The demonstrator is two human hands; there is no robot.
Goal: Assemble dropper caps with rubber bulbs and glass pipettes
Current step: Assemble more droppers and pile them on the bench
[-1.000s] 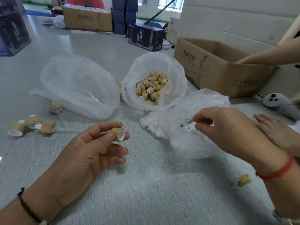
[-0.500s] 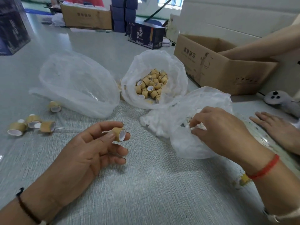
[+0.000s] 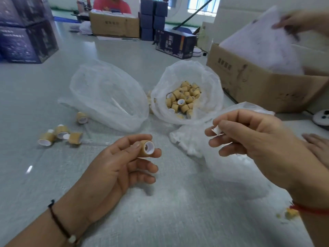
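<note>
My left hand (image 3: 117, 168) pinches a tan dropper cap (image 3: 147, 147) between thumb and fingers, its white-lined opening facing me. My right hand (image 3: 249, 138) holds a white rubber bulb (image 3: 217, 130) at its fingertips, raised above the plastic bag of white bulbs (image 3: 188, 145). An open bag (image 3: 210, 82) behind holds several tan caps (image 3: 183, 98). A larger clear bag (image 3: 106, 93) at the left holds glass pipettes. Several assembled droppers (image 3: 60, 133) lie on the table at the far left.
A cardboard box (image 3: 258, 82) stands at the right, where another person's hand (image 3: 300, 20) lifts white sheets. A second hand (image 3: 318, 148) rests on the table at the right edge. Dark blue boxes (image 3: 25, 32) stand at the back left.
My right hand has come up out of the bulb bag with a white bulb pinched in it. My left hand has kept the cap in place. The other person now lifts sheets from the box.
</note>
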